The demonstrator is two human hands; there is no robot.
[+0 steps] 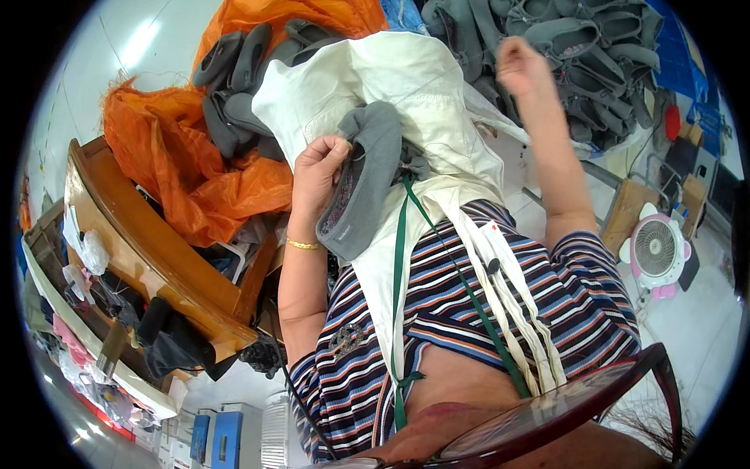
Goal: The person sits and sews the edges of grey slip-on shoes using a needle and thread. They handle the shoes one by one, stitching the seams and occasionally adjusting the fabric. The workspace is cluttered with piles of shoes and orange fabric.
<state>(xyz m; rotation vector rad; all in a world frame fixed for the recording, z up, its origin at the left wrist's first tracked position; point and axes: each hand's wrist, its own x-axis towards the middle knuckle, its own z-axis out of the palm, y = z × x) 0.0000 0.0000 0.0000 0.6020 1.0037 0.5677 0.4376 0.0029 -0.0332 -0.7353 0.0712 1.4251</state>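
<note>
A grey felt shoe sits in the person's lap, toe up and sole side turned partly outward, resting against a cream cloth apron that covers the knees. The left hand is closed on the shoe's edge near the opening, thumb and fingers pinching the rim; a gold bangle circles that wrist. The right hand is raised well apart from the shoe, up and to the right, fingers drawn together as if nipping something fine; whether it holds a thread or needle is too small to tell. To do this step well, I judge the left hand should keep the rim pinched firmly and the shoe steady against the apron, so that any pull from the raised hand runs straight and does not twist the upper. Beyond the knees lies a heap of like grey shoes, with more on orange plastic sheeting to the left. A wooden chair stands at the left, and a small white and pink fan on the floor at the right.
</note>
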